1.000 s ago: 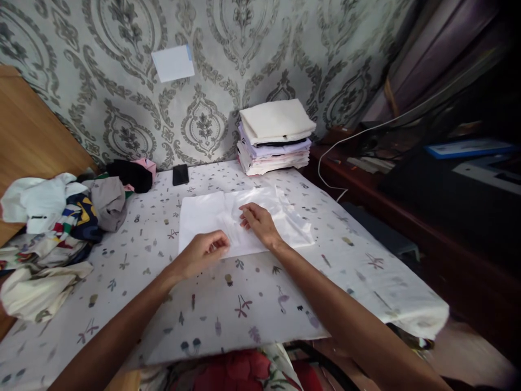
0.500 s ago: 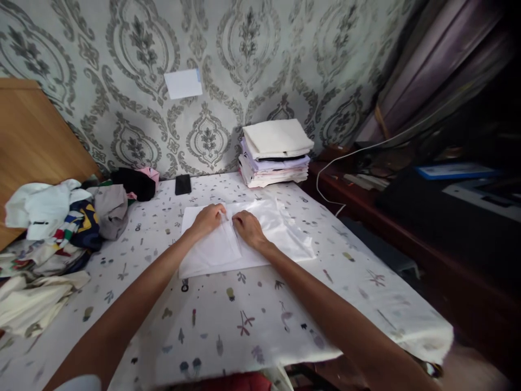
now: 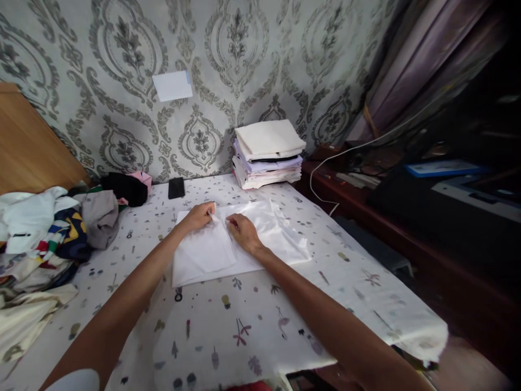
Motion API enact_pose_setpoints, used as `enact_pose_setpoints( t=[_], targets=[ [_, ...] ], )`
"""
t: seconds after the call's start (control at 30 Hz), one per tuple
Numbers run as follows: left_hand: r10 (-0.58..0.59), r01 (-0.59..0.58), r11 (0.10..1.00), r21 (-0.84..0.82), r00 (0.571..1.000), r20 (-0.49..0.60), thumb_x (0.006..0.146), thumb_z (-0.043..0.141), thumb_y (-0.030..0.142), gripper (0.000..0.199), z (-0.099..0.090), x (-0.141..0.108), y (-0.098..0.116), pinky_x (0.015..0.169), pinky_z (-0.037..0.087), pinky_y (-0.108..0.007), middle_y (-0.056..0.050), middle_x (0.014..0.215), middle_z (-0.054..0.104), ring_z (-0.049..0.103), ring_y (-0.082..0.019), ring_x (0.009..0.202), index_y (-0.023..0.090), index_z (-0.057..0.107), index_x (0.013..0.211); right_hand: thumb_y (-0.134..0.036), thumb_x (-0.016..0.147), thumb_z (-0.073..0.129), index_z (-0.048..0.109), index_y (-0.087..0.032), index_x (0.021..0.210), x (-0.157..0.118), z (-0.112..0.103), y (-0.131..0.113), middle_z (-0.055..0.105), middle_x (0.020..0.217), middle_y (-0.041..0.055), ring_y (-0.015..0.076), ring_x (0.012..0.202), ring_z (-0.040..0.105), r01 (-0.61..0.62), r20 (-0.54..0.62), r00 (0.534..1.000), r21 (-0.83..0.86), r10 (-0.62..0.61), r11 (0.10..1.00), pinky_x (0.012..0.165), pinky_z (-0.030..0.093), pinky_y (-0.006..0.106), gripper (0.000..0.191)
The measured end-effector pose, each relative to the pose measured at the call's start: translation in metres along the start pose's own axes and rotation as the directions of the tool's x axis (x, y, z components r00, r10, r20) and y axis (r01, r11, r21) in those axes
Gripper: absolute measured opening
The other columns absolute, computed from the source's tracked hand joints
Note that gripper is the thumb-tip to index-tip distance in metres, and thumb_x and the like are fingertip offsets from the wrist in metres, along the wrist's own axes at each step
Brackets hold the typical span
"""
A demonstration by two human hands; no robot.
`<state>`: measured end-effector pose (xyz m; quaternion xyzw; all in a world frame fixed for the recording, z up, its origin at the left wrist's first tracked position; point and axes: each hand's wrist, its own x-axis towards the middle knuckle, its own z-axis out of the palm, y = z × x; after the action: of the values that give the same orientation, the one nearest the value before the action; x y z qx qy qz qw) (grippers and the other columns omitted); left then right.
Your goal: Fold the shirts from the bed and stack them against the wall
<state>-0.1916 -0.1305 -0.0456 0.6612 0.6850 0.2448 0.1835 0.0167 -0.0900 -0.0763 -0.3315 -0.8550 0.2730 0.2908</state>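
Observation:
A white garment (image 3: 280, 233) lies partly folded on the patterned bedsheet, with a doubled layer on its left side. My left hand (image 3: 201, 215) pinches the cloth near the upper edge of that layer, raising it a little. Just to the right, my right hand (image 3: 244, 230) rests over the middle of the garment with its fingers curled together at the fold. Its fingertips are partly hidden, so what they grip is hard to see; white cloth lies directly beneath them.
A stack of folded clothes (image 3: 268, 155) stands by the wall. Left of it lies a black phone (image 3: 176, 188). Rumpled clothes (image 3: 40, 222) are heaped at the left by a wooden board (image 3: 36, 141). A white cable (image 3: 311, 182) hangs over the dark red furniture at the right.
The view has shifted slightly, moving the scene a little left. My left hand has drawn the pinched cloth slightly away from my right hand, which stays over the fold.

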Motion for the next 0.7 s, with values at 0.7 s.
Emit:
enact_pose_setpoints(
  t=[0.7],
  targets=[
    [0.094,-0.083,0.994,0.067,0.976,-0.196,0.088,0.042,0.011,0.039,0.02,-0.044,0.032,0.086,0.045,-0.032,-0.002,0.1,0.061,0.059,-0.02,0.093,0.025,0.053,0.122,-0.011,0.087,0.059,0.074,-0.018,0.095,-0.005,-0.005,-0.001,0.064,0.108,0.0094,0.0216,0.105,0.059,0.071,0.042,0.997,-0.019,-0.07,0.997,0.095,0.046,0.034,0.019]
  ],
)
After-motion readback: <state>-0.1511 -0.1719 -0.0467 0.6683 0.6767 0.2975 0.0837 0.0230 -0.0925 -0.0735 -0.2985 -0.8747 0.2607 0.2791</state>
